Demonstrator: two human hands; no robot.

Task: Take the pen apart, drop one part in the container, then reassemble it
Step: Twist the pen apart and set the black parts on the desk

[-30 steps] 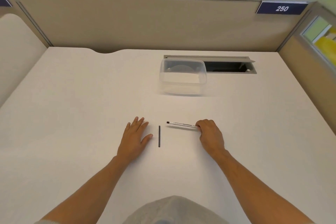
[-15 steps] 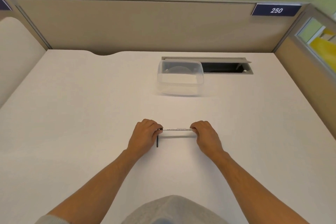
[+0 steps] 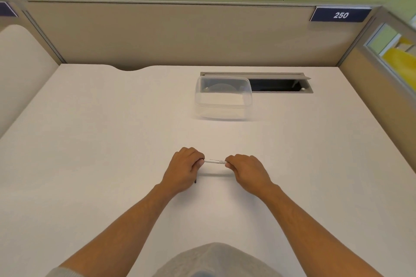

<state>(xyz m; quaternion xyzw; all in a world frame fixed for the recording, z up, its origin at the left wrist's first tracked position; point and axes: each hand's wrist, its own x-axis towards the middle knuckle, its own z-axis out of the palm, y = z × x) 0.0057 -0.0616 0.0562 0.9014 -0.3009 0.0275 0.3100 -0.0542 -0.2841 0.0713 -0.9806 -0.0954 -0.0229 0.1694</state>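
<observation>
- Nearest the camera, a grey-clad torso (image 3: pixel 216 261) fills the bottom edge, with two bare forearms reaching out over the white counter (image 3: pixel 90 141).
- A thin black pen part (image 3: pixel 195 181) lies on the counter just under the left hand, only its near end showing past the heel of the palm.
- The left hand (image 3: pixel 183 167) is curled shut around the left end of the white pen barrel (image 3: pixel 215 161), fingers folded over it.
- The right hand (image 3: pixel 247 170) is likewise closed, pinching the barrel's right end; the barrel runs level, left to right, between the two fists, raised slightly above its shadow on the counter.
- Farther back and slightly right, a clear plastic container (image 3: pixel 222 98) stands open on the counter, well apart from the hands.
- Just behind it, a grey cable hatch (image 3: pixel 281 84) is set into the counter.
- At far right, a blue sign (image 3: pixel 340 15) on the beige partition reads "250".
</observation>
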